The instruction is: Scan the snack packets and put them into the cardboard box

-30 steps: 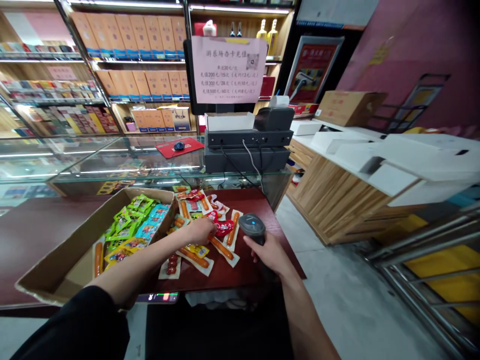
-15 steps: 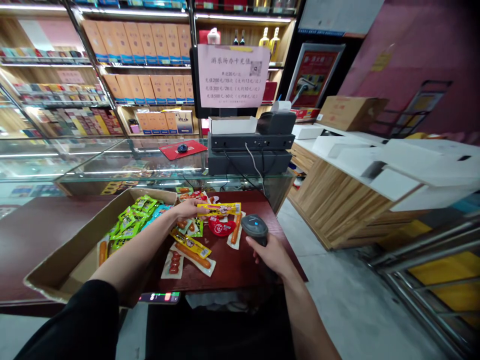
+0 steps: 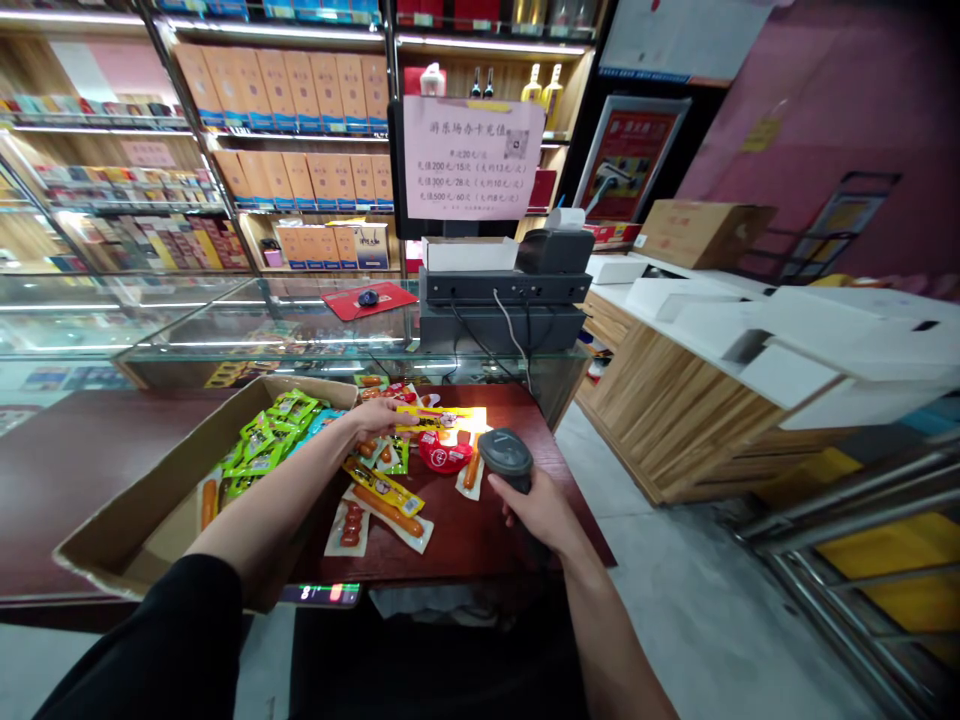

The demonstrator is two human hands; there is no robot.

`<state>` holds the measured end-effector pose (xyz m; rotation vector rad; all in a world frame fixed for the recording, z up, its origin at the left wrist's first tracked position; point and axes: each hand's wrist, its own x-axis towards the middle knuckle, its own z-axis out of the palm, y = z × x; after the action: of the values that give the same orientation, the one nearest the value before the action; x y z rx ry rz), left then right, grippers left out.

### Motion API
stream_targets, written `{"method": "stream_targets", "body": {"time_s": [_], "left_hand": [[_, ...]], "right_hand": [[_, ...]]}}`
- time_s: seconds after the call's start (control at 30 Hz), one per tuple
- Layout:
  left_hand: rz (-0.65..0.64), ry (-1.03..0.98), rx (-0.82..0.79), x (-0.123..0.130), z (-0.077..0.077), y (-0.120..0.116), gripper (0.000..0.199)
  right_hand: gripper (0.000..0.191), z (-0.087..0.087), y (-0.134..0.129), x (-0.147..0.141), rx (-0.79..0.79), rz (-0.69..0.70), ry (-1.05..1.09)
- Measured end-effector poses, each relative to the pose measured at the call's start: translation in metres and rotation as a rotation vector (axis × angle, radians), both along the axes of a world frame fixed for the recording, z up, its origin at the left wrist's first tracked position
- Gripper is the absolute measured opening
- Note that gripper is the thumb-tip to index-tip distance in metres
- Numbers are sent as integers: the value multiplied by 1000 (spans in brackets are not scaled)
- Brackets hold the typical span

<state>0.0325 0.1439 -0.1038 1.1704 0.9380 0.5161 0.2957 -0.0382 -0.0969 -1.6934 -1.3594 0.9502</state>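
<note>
My left hand (image 3: 381,416) pinches one end of a yellow snack packet (image 3: 442,419), held level above the others. My right hand (image 3: 531,503) is wrapped round the handle of a dark barcode scanner (image 3: 507,452). Its head faces the packet, whose right end glows in bright light. Under them lie a red packet (image 3: 442,455) and a sausage in clear wrap (image 3: 471,470). Nearer to me are a second yellow packet (image 3: 385,486), a long wrapped sausage (image 3: 390,512) and a small pack of sausage pieces (image 3: 349,525).
A cardboard box (image 3: 124,510) holding green packets (image 3: 274,432) stands left on the dark red table (image 3: 450,545). A phone (image 3: 321,594) lies at the near edge. Behind are a glass counter (image 3: 285,320), a cash drawer (image 3: 499,325) and a sign (image 3: 472,160).
The scanner's light has come on and now falls on the right end of the yellow packet. Both hands keep their grips, and the view has shifted slightly.
</note>
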Motion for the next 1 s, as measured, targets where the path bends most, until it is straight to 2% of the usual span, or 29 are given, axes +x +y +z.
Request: {"method": "stream_targets", "body": {"time_s": [0.3,0.47,0.57,0.67,0.77,0.9,1.0], "left_hand": [[-2,1,-16,-1,-5,5,39],[50,-17,-17,1,11,3,39],[140,-31,-15,-15,28,2,40],[253,-30,31,-58,45,-5,40],[386,18,108,-121,58,-27,40],[625,184,207,-207,62,-78,41],[781,350,244,-251,55,-120,37]], "right_hand": [[25,-3,1,2,2,27,33],[28,-5,7,1,-6,48,52],[30,-6,16,-5,-20,97,62],[32,-5,28,-19,-17,161,57],[33,-5,40,-38,-27,235,56],[33,-5,52,-66,-79,351,45],[33,-3,56,-87,-86,438,37]]}}
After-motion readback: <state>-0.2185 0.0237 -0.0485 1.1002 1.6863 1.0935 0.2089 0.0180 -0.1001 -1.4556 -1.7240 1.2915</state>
